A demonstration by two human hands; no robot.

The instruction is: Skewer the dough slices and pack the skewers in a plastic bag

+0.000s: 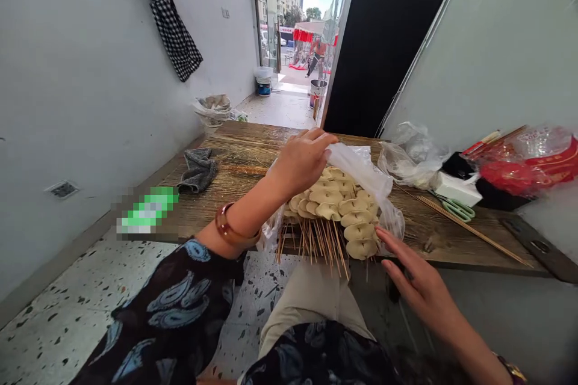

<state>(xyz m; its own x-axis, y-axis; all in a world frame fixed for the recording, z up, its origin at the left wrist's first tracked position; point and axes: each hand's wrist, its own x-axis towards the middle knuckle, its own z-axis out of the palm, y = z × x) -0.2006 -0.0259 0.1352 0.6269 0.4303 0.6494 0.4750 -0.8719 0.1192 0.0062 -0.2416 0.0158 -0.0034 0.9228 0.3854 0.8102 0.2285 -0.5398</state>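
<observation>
My left hand [303, 159] is closed on the upper edge of a clear plastic bag [363, 169], above a pile of skewers. Pale, thin round slices [326, 197] are threaded on the skewers, in overlapping rows inside the bag. Their bare bamboo sticks [318, 240] point toward me past the table's front edge. My right hand [419, 283] is at the pile's right side, fingers stretched and apart. Its fingertips are beside the nearest skewer of slices [361, 239]; whether they touch it I cannot tell.
On the wooden table [244, 150], a grey cloth [197, 171] lies left. To the right are green-handled scissors [457, 210], loose bamboo sticks [474, 230], a white box [458, 188], crumpled plastic [413, 156] and a dark flat object [539, 246]. Beyond is an open doorway with buckets [263, 82].
</observation>
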